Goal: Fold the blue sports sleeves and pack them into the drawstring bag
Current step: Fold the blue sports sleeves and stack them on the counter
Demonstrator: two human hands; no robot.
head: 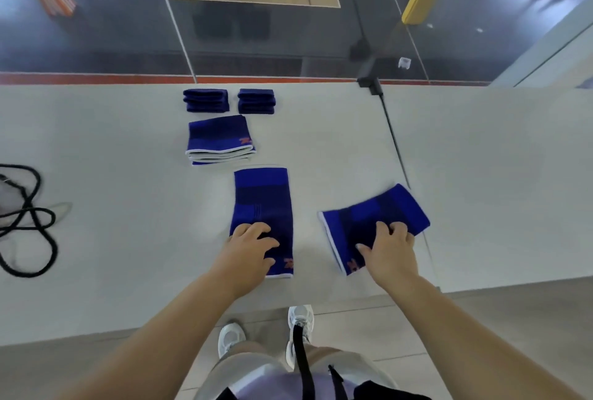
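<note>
— Where are the sleeves?
— A flat blue sleeve (pixel 261 217) lies on the white table (pixel 128 239), left hand (pixel 248 250) resting on it, fingers curled. The right hand (pixel 390 252) grasps a tilted sleeve (pixel 372 223).
— Others?
— A folded stack (pixel 219 140) beyond.

The bench (pixel 128 207) is plain off-white. On it, the flat sleeve (pixel 261 204) is bright blue with darker navy bands, a white hem and a small orange logo; the angled sleeve (pixel 375 217) shows the same blue, navy patches, white edge and orange mark. The folded stack (pixel 219 140) is blue with white edges, and the two small stacks (pixel 229 100) are dark navy. The cord (pixel 29 220) is black. The shoes (pixel 266 332) are white.
</note>
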